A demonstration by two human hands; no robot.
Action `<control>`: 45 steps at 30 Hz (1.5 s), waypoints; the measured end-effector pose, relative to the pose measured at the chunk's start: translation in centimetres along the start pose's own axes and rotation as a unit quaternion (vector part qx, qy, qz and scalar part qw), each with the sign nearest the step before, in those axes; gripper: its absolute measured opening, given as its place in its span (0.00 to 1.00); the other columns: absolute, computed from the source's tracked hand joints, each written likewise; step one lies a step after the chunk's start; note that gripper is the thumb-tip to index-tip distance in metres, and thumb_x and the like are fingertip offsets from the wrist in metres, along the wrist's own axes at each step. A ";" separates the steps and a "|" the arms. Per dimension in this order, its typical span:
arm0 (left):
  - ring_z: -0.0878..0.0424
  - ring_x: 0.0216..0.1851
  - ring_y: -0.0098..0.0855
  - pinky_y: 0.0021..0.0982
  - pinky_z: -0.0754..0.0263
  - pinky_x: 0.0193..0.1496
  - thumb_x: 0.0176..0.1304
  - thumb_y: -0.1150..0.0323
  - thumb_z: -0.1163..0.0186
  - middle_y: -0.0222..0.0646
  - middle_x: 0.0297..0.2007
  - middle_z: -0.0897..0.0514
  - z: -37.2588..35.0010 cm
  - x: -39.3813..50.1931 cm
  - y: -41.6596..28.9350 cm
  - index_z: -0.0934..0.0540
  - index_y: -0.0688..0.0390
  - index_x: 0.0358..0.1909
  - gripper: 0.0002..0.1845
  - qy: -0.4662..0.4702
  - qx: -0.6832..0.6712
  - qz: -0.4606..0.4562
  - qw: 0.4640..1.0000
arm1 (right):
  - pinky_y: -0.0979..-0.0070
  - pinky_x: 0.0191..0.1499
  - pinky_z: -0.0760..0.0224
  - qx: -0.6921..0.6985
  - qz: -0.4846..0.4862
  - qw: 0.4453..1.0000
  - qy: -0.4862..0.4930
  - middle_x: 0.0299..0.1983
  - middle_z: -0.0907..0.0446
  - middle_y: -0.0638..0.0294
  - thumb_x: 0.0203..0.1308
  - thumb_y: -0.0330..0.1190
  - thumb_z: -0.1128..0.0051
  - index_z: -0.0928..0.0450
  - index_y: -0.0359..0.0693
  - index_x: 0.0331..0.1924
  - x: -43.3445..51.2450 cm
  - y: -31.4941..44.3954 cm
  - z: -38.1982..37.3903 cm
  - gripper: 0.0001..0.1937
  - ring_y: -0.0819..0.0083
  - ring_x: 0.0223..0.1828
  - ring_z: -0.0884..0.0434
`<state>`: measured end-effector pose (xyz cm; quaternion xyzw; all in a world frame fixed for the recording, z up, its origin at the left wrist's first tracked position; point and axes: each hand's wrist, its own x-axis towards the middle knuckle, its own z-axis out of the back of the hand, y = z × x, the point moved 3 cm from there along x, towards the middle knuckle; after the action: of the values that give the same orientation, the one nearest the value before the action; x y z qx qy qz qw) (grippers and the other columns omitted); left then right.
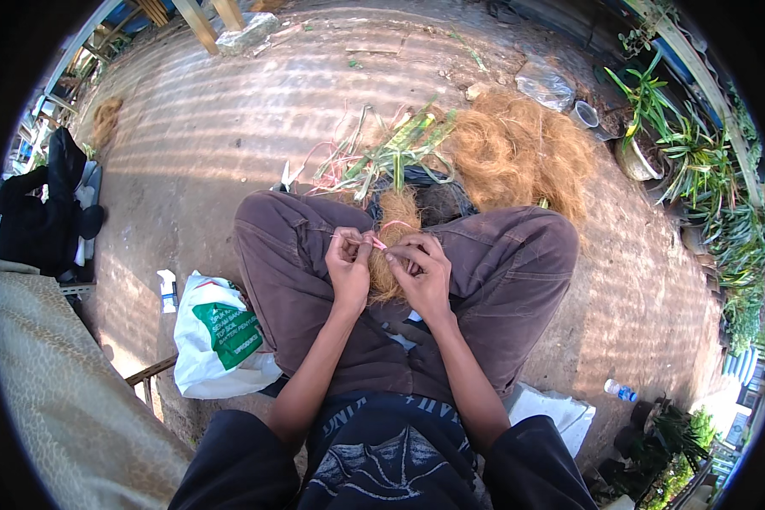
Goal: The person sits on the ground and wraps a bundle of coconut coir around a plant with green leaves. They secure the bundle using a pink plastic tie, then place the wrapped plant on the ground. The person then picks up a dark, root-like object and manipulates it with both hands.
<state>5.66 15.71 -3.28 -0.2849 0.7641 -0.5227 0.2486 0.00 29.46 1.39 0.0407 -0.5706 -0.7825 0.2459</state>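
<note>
Between my knees is a bundle of brown coconut fibre (387, 280), with green leaves (398, 167) rising from its far end. Pink twine (396, 224) passes around the bundle's upper part. My left hand (352, 255) pinches a pink strand of it between thumb and fingers at the bundle's left side. My right hand (419, 260) is at the bundle's right side, fingers curled close to the same strand; whether they grip it is hard to tell. Beyond the bundle is a black plastic bag (452, 185) with dark contents. Cut leaves and loose pink twine (331, 172) lie on the ground ahead.
A large heap of loose fibre (516, 146) lies ahead to the right, near potted plants (639, 159). Scissors (285, 175) are beyond my left knee. A white printed sack (213, 344) sits at my left. A plastic bottle (620, 390) lies at the right.
</note>
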 end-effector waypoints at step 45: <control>0.16 0.48 0.41 0.38 0.18 0.45 0.64 0.84 0.41 0.44 0.46 0.24 -0.1 1.2 -3.4 0.20 0.62 0.44 0.10 -0.008 0.320 -0.139 0.937 | 0.64 0.57 0.24 0.005 0.077 0.997 -0.008 0.41 0.15 0.57 0.51 0.20 0.28 0.12 0.34 0.37 -2.4 -0.4 2.5 0.08 0.60 0.50 0.16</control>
<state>5.34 13.94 -0.19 -0.2980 0.5069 -0.7666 0.2579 1.10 32.77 1.42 -0.0086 -0.5781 -0.7585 0.3006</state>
